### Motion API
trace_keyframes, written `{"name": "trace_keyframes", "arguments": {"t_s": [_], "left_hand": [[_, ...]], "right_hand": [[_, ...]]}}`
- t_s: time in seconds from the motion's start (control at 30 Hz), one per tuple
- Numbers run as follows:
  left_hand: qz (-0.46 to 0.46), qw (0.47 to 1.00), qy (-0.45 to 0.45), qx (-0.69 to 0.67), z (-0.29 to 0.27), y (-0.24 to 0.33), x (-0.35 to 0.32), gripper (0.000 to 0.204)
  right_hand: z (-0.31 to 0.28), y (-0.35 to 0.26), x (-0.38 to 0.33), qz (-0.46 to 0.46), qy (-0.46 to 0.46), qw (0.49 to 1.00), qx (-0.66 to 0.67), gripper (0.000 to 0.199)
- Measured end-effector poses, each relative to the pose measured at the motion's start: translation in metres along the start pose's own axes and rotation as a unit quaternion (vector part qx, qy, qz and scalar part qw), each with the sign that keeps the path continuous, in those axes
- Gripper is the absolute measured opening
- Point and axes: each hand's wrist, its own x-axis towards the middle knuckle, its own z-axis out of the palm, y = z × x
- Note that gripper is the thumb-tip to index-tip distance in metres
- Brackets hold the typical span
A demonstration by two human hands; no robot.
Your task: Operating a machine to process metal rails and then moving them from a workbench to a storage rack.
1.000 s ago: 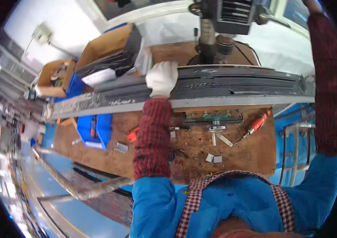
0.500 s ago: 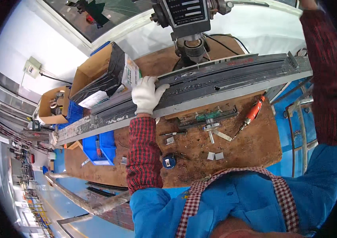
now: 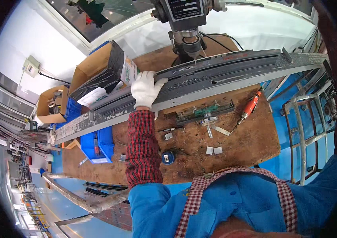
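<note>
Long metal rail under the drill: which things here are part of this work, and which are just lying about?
In use:
long metal rail
drill press
left hand, gloved, gripping the rail

Lying about:
orange screwdriver
green clamp fixture
blue bin
cardboard boxes
small metal plates

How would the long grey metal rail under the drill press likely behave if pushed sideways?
The metal rail looks stiff and probably heavy. It overhangs the workbench at both ends, so it may pivot or tip. The gloved left hand presses on it, suggesting it needs steadying.
</note>
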Motion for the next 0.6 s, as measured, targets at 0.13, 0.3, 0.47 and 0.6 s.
{"name": "trace_keyframes", "arguments": {"t_s": [0.13, 0.3, 0.47, 0.6], "left_hand": [[0.044, 0.998, 0.025, -0.028, 0.013, 0.031, 0.036, 0.044], [0.043, 0.998, 0.033, -0.027, 0.015, 0.034, 0.035, 0.045], [0.064, 0.997, 0.042, -0.024, 0.028, 0.045, 0.052, 0.045], [0.035, 0.999, 0.016, -0.036, 0.017, 0.030, 0.035, 0.045]], "right_hand": [[0.078, -0.047, -0.039, 0.442, 0.145, 0.779, -0.421, 0.034], [0.083, -0.028, -0.046, 0.453, 0.208, 0.763, -0.412, 0.037], [0.101, 0.003, -0.079, 0.451, 0.298, 0.735, -0.409, 0.044], [0.131, 0.068, -0.063, 0.309, 0.376, 0.786, -0.382, 0.040]]}}
